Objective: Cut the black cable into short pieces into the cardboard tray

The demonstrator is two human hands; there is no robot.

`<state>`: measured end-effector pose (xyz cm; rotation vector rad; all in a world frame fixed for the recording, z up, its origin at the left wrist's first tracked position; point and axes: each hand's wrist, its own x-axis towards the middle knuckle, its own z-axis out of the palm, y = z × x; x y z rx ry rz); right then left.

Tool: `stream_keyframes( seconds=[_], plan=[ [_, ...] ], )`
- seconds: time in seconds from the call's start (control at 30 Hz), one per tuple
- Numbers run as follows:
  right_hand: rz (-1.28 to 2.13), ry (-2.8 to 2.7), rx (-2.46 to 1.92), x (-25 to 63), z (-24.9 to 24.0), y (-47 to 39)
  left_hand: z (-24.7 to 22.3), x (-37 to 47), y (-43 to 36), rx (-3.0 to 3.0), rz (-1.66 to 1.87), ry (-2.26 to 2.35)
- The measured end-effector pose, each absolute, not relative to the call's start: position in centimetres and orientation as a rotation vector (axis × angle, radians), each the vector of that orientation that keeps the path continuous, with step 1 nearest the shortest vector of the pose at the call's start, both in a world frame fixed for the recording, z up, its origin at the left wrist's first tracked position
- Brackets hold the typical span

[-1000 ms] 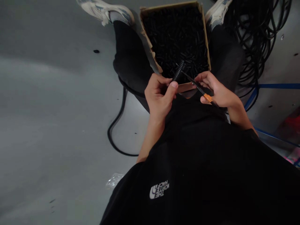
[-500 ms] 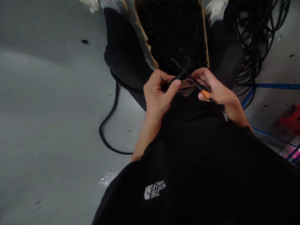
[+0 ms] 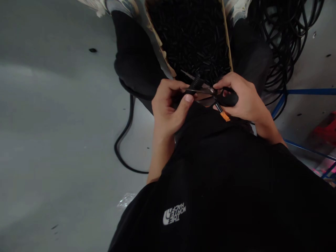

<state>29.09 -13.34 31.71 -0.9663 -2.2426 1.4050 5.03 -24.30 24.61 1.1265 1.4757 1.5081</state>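
Observation:
My left hand (image 3: 169, 108) pinches a black corrugated tube (image 3: 196, 83) between thumb and fingers, over my lap. The tube's ribbed end sticks out past the fingertips. In my right hand (image 3: 244, 96) are scissors (image 3: 218, 105) with black handles, one marked with orange tape. Their blades are apart and point left, one lying on each side of the tube near my left fingertips. Just beyond both hands, between my legs, stands a cardboard box (image 3: 155, 35) holding many short black tube pieces (image 3: 194, 38).
Coiled black hose (image 3: 285, 45) lies on the floor at the right. A loop of black tube (image 3: 116, 148) hangs left of my lap. Blue metal bars (image 3: 309, 91) and a red object (image 3: 325, 131) are at the right. A clear plastic scrap (image 3: 126, 200) lies on the floor.
The scissors have turned in my right hand and their blades have spread around the tube. My left hand has shifted slightly left with the tube.

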Motion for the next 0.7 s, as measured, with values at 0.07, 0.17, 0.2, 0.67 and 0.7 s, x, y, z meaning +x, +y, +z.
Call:
stream_keyframes(
  seconds=[0.07,0.17,0.2,0.67,0.7],
  plan=[
    [1.333,-2.332,-0.946,28.9,32.3,-13.5,24.9,5.5,-24.1,1.2,1.602,1.488],
    [1.188,-2.459,-0.894,28.4,33.3,-13.7,24.6,6.0,-24.0,1.188,1.631,1.516],
    [1.143,-2.498,-0.907,28.2,33.7,-13.7,24.3,6.2,-24.0,1.193,1.637,1.51],
    [0.773,-2.806,-0.841,27.4,37.4,-14.5,26.4,6.5,-24.7,1.249,1.651,1.504],
    [0.788,-2.805,-0.837,27.4,37.7,-14.5,27.1,6.5,-24.7,1.283,1.669,1.477]
  ],
)
